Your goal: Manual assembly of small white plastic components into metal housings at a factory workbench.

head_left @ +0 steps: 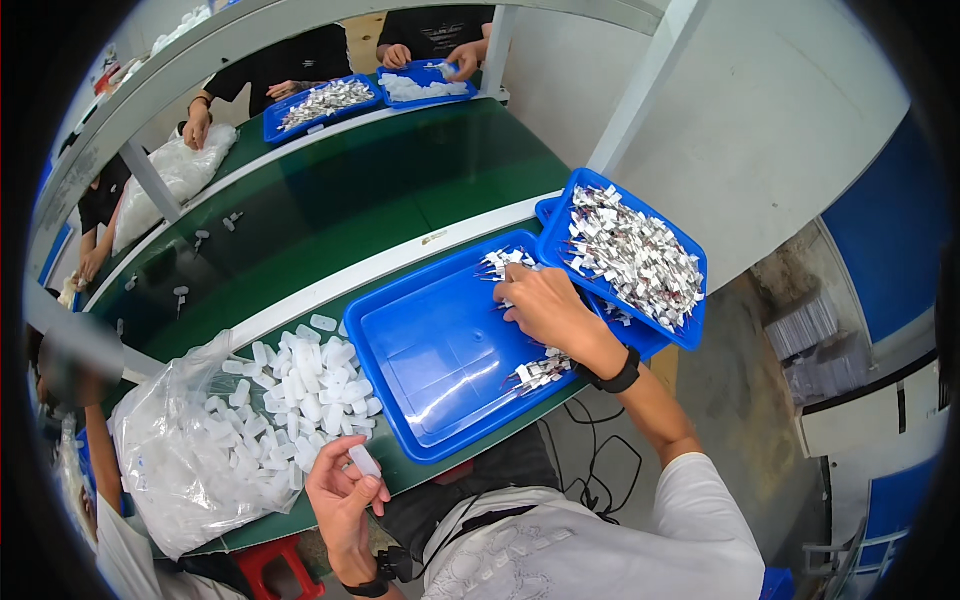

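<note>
plastic piece (363,461), oblong and translucent, is held in the left hand (338,492), beside a loose heap of similar pieces (318,385) at the mouth of a crinkled clear bag (165,450). small white-tagged parts (502,262) in a smooth blue tray (435,345) are partly covered by the curled right hand (550,306); whether any is gripped cannot be told.

A pale wall (760,110) is rising beside the grey floor (722,400); a red stool (268,552) is standing at lower left.
</note>
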Demonstrator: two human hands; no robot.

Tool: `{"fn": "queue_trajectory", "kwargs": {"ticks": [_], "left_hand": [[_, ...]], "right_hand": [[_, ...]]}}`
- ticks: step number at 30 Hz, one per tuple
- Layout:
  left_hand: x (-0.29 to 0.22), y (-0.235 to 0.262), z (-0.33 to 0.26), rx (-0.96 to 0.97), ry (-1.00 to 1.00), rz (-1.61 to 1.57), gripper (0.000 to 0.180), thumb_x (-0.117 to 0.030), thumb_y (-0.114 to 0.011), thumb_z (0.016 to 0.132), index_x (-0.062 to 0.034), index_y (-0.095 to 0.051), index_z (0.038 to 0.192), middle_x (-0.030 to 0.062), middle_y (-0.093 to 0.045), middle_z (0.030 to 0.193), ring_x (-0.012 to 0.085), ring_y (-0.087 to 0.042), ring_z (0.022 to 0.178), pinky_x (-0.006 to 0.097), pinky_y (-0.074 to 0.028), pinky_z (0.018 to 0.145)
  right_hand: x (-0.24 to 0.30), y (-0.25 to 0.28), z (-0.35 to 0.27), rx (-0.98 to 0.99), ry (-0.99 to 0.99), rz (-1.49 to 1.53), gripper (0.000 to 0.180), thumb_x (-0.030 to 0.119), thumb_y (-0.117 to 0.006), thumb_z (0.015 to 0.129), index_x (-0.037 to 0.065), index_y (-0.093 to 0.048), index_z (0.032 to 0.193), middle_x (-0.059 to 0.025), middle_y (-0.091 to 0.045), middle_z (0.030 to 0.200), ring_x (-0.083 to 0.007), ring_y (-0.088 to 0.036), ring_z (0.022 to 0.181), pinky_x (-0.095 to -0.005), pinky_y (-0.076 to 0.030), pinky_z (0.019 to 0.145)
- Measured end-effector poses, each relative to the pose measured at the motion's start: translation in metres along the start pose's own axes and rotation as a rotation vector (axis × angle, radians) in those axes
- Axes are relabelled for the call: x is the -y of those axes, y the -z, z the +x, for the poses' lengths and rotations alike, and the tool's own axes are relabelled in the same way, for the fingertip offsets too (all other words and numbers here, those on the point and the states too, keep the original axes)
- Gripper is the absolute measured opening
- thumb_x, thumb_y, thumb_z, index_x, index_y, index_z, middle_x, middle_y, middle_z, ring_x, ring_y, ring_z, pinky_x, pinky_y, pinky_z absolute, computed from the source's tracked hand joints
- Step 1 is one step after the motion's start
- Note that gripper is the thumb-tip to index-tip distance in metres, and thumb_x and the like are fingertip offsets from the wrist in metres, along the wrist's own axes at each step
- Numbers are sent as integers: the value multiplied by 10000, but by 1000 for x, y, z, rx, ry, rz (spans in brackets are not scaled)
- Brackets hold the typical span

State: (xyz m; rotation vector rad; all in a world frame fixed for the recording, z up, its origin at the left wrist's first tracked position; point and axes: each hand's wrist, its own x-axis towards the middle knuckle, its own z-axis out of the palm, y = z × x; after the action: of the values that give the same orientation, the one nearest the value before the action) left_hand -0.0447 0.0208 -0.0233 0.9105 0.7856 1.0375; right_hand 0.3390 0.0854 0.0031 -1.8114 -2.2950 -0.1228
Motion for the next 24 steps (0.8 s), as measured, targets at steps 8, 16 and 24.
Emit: {"fn": "queue_trajectory", "kwargs": {"ticks": [8, 16, 24], "left_hand": [[-8, -4, -8, -63, -47, -238, 537, 52, -734, 864, 112, -579, 1375, 186, -711, 992, 173, -651, 603, 234, -477, 483], [-13, -3, -10, 14, -93, -300, 508, -68, -679, 983, 93, -511, 1434, 283, -706, 1219, 241, -741, 696, 262, -570, 555], [-25, -24, -11, -120, -232, 138, 390, 33, -685, 947, 83, -608, 1326, 253, -735, 1167, 183, -727, 719, 226, -549, 604]], "right_hand": [[-4, -1, 11, 107, 27, -42, 127, 12, -776, 766, 74, -679, 819, -108, -679, 938, -347, -699, 778, -464, -543, 674], [22, 32, 14, -70, -68, 487, 126, 34, -722, 888, 42, -625, 969, -91, -621, 855, -213, -584, 596, -364, -436, 577], [24, 43, -7, 5, -287, 991, 82, 35, -651, 983, 10, -585, 1025, -59, -702, 868, -48, -535, 607, -255, -429, 581]]}}
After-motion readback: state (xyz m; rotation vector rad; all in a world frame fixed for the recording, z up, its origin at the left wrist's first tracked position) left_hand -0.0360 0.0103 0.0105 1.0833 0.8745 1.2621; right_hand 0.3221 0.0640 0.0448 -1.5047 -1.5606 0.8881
